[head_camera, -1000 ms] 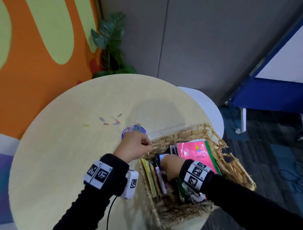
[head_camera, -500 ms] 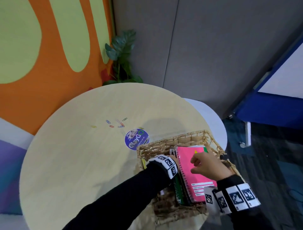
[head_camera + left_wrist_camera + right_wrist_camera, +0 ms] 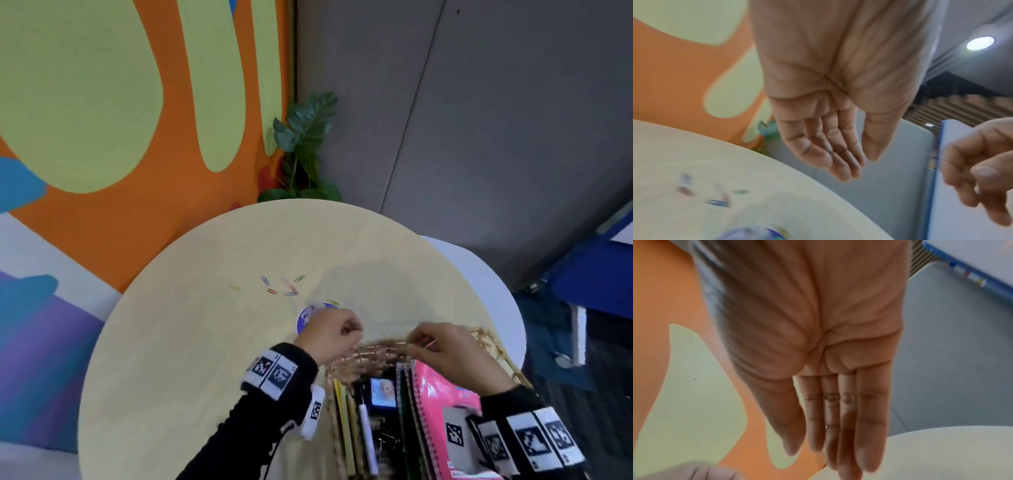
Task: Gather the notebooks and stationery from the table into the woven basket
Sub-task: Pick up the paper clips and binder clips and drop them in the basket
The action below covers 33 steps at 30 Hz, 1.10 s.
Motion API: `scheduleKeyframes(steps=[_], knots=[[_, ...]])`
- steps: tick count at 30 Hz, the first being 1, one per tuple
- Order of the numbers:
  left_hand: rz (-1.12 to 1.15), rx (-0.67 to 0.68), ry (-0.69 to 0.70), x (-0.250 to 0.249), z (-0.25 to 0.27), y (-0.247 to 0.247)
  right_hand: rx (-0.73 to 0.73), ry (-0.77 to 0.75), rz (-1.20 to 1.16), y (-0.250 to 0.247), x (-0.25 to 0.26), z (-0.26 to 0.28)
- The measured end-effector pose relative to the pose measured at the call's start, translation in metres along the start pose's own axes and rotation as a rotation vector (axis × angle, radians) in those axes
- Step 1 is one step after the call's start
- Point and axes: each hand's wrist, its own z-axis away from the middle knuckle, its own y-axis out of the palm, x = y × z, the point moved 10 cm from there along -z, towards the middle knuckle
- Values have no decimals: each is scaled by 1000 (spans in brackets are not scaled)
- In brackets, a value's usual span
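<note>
The woven basket point(image 3: 493, 342) stands at the table's near right edge. It holds a pink spiral notebook point(image 3: 442, 404), darker notebooks, a small picture card point(image 3: 383, 392), a white pen point(image 3: 366, 431) and yellow items point(image 3: 342, 411). Several coloured paper clips point(image 3: 274, 289) lie loose on the table point(image 3: 205, 359), blurred in the left wrist view point(image 3: 715, 202). A round purple-blue disc point(image 3: 305, 317) lies partly under my left hand point(image 3: 346, 330). That hand hovers by the basket's far rim, fingers loosely curled point(image 3: 851, 162), holding nothing. My right hand point(image 3: 421, 342) hovers over the same rim, with nothing in its fingers point(image 3: 830, 451).
A potted plant point(image 3: 301, 150) stands behind the table against the orange and green wall. A white round table point(image 3: 496, 291) adjoins on the right, with a blue-framed board point(image 3: 599, 267) beyond it. The table's left half is bare wood.
My left hand came out of the basket and now hovers at its far rim. My right hand moved from over the pink notebook to the same rim. The head camera tilted.
</note>
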Motion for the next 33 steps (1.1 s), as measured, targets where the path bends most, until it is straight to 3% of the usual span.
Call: scheduleKeyframes(steps=[6, 11, 15, 24, 33], knots=[[52, -369, -285, 139, 7, -96, -37, -158, -41, 8, 92, -120], [-77, -418, -409, 221, -10, -123, 72, -190, -16, 83, 152, -219], [-120, -466, -444, 261, -27, -136, 171, -139, 61, 146, 171, -272], [-158, -448, -430, 306, -56, -158, 196, 47, 172, 209, 160, -328], [-263, -161, -253, 294, -95, -153, 260, 31, 197, 208, 165, -333]])
